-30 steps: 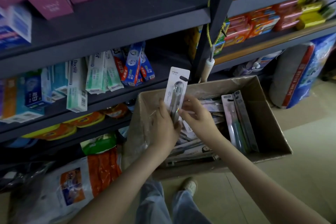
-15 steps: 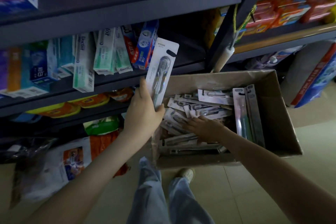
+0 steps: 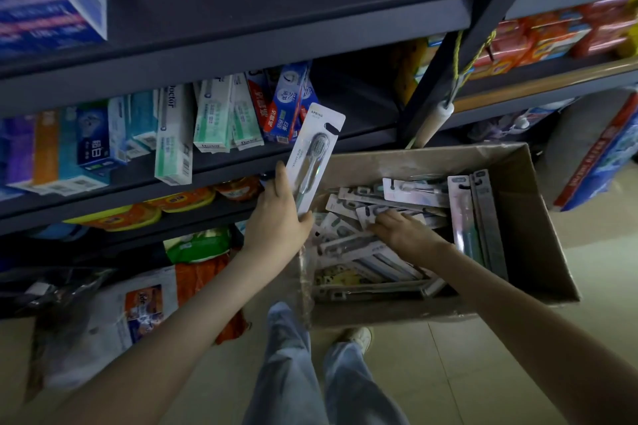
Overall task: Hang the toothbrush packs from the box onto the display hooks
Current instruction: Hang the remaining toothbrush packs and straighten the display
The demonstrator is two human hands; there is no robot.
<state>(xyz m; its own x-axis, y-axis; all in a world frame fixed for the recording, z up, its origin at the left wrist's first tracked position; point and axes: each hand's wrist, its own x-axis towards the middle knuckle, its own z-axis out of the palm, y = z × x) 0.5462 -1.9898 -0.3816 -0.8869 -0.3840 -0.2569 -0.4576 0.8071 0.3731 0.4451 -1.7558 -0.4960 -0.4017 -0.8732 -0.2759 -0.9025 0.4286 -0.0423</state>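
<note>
from the head camera we look down at a dark metal shelf [image 3: 310, 24] and an open cardboard box [image 3: 531, 235] just beside it. our left hand [image 3: 276, 221] grips one toothbrush pack [image 3: 312, 155] by its lower end, fingers clamped round the card. the pack is tilted, its hang-hole end uppermost. it sits above the box's left wall and in front of the toothpaste boxes [image 3: 210, 114] on the middle shelf level. our right hand [image 3: 404, 235] reaches into the box, back of the hand up, its fingers lying among the loose heap of toothbrush packs [image 3: 359, 252]. we cannot tell whether they pinch a pack or only rest on it. a few more packs standing on edge [image 3: 483, 217] lean along the right part of the box. below, our jeans [image 3: 293, 373] and one pale shoe [image 3: 359, 338] show above the tiled floor [image 3: 483, 373].
</note>
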